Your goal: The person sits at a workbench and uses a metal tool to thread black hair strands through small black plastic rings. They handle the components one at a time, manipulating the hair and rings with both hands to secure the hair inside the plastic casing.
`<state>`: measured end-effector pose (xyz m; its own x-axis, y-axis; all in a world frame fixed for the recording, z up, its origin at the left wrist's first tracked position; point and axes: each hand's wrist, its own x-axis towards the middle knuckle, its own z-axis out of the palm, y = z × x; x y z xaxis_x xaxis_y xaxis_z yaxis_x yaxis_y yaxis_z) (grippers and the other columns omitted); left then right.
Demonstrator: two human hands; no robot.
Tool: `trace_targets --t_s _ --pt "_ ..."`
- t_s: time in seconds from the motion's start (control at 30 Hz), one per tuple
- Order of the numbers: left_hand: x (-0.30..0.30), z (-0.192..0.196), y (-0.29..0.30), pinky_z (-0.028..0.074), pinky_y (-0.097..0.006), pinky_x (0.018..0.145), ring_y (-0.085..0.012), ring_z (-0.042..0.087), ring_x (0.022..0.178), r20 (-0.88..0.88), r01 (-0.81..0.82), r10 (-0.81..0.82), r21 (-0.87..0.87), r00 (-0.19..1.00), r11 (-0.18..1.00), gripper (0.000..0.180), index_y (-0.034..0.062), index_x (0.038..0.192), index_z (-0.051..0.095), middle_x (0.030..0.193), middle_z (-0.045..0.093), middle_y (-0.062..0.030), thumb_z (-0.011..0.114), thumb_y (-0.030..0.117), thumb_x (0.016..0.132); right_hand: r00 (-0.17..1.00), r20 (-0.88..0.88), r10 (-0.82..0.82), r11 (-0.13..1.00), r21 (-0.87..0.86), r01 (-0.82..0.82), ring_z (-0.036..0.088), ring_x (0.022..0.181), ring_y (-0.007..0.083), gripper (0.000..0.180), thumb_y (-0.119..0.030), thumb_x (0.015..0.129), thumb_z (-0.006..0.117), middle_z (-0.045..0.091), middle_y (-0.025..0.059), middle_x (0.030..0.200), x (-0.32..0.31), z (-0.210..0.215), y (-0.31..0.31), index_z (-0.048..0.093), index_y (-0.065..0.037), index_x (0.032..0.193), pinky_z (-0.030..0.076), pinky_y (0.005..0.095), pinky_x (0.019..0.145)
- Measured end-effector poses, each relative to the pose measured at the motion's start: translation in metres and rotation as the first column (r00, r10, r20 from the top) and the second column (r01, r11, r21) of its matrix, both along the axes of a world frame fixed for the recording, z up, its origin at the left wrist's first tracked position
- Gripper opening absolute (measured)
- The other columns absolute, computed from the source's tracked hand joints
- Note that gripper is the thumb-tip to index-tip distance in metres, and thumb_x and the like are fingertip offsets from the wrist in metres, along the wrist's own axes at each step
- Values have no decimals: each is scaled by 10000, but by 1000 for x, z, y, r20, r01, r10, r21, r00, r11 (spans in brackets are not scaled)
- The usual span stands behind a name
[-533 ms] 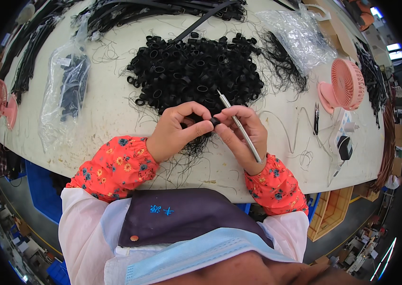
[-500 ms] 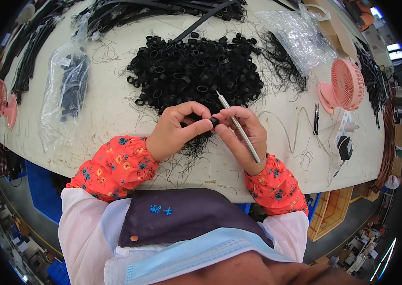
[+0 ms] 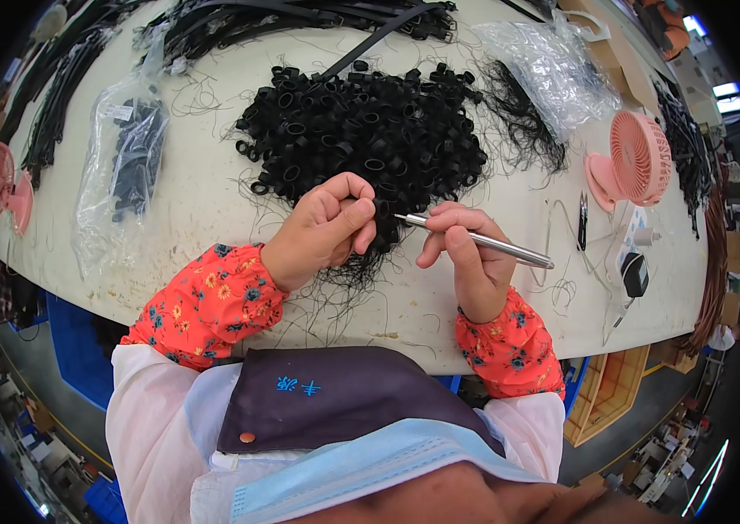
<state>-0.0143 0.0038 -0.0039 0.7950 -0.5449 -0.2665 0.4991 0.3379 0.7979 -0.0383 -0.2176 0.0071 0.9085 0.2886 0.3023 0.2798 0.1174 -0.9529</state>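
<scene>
My right hand (image 3: 475, 258) grips a silver pen-shaped tool (image 3: 497, 246) with a thin pointed tip, held between thumb and fingers. The tip points left toward my left hand (image 3: 326, 223), a short gap away. The left fingers are curled and pressed against the thumb; whatever they hold is hidden. Just beyond both hands lies a big heap of small black loops (image 3: 361, 131), ring-shaped strap keepers by their look. Loose black threads (image 3: 357, 271) spill from its near side, under and beside my left hand.
On the left lies a clear plastic bag (image 3: 121, 166) with black pieces inside. Pink fans (image 3: 638, 157) (image 3: 1, 188) stand at both sides. Black belts (image 3: 256, 22) line the far edge. Black-handled snips (image 3: 582, 220), a white power strip (image 3: 632, 231) and crumpled plastic (image 3: 553, 74) are on the right.
My hands have parted. The right hand has moved slightly right and swung the tool from steep to nearly level, tip leftward. The black loop seen between my fingertips is out of sight.
</scene>
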Motion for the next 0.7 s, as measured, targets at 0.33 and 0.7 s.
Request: trace_targets --t_s 0.33,0.7 --pt "-2 4 -2 232 -190 429 -13 312 497 17 2 -2 41 1000 999 129 118 1027 448 628 417 62 515 221 987 1000 -7 -1 999 -45 1 621 688 109 202 -117 984 486 588 88 909 0 0 4 597 35 1059 496 230 644" --pt "-3 2 -3 250 -187 436 -15 322 507 46 14 -17 59 999 998 146 102 1030 442 622 401 68 513 222 988 1000 -3 -1 1000 -4 1 621 696 110 204 -126 986 489 599 85 860 -1 -1 4 586 33 1068 490 232 649"
